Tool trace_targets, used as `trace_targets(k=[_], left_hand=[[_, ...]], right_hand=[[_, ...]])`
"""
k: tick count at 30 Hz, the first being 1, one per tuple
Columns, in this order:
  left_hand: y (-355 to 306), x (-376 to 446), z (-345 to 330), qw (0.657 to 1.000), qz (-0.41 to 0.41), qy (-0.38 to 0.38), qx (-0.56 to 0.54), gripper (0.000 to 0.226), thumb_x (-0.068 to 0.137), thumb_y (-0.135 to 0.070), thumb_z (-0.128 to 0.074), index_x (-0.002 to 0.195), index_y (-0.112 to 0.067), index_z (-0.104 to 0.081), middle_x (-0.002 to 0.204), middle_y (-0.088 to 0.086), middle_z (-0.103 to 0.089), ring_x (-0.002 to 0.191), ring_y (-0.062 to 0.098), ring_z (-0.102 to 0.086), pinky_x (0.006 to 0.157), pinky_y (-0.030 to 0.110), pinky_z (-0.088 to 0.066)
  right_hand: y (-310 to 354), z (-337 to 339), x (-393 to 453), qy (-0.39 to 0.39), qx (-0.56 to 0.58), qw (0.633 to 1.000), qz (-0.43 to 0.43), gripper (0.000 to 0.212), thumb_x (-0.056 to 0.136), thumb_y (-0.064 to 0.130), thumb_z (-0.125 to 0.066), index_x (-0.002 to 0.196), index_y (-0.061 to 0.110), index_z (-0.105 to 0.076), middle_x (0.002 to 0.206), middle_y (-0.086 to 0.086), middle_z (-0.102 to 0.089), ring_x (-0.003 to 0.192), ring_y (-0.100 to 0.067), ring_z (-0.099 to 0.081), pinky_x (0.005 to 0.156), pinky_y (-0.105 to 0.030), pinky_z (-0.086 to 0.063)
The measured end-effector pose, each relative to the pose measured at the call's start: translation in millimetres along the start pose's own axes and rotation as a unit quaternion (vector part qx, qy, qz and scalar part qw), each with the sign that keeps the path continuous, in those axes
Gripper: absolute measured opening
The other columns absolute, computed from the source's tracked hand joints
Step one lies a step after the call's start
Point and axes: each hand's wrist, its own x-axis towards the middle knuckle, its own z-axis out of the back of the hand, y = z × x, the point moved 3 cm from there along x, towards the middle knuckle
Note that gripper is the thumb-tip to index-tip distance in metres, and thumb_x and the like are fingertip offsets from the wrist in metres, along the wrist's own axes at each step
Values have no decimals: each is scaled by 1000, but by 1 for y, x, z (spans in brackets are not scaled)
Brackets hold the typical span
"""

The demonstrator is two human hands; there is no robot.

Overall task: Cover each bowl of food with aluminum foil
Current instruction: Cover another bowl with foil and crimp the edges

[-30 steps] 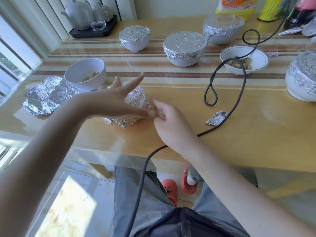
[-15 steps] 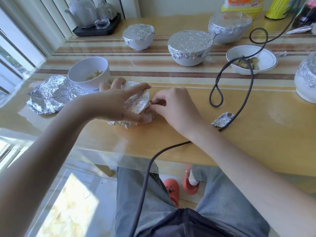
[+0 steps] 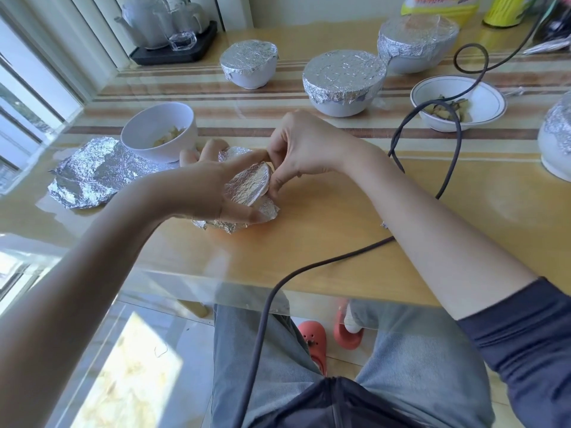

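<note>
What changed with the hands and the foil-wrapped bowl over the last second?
The left hand went from spread fingers to gripping the foil-wrapped bowl, now tilted toward the right hand, which moved in and pinches the foil at the rim. The open bowl, loose foil sheet and covered bowls stayed put.

Silver crinkled foil (image 3: 247,183) between the fingers (image 3: 247,216); white open bowl (image 3: 160,131) beyond them; brown-striped yellow table (image 3: 340,211).
</note>
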Motion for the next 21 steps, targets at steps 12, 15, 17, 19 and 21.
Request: trace_targets(k=[12,15,17,19,21], left_hand=[[2,-2,-1,999,-7,-20,-48,90,68,-58,-73,134,-71,-14,148,-9,-13,134,24,-14,86,32,-32],[3,-2,-2,998,-4,-36,-59,90,67,-60,-74,133,-72,-15,147,-9,-16,130,24,-18,86,32,-35],[3,-2,-3,997,0,-42,-58,89,65,-62,-73,134,-72,-16,147,-7,-16,129,24,-18,88,32,-34],[2,-1,-3,998,7,-43,-52,89,66,-62,-72,135,-70,-16,147,-5,-16,129,25,-18,88,32,-31],[1,-1,-2,998,12,-39,-53,91,62,-67,-73,134,-69,-18,146,-2,-18,130,26,-18,87,33,-30]], right_hand=[[-9,-63,-59,-97,247,963,-53,77,86,-14,-32,154,18,-17,156,3,-29,140,-2,-29,117,-26,-26],[0,-74,-53,-97,314,944,-41,80,82,-15,-34,153,17,-20,153,3,-34,136,-2,-34,116,-26,-28],[-1,-73,-51,-94,372,922,-56,78,82,-21,-32,150,14,-26,151,1,-38,135,-4,-38,114,-26,-31],[-5,-64,-50,-82,394,913,-64,73,83,-24,-35,147,10,-31,149,-2,-41,134,-8,-41,113,-26,-32],[-13,-52,-52,-88,333,936,-75,65,88,-13,-52,147,9,-33,149,-6,-41,135,-11,-41,112,-24,-34]])
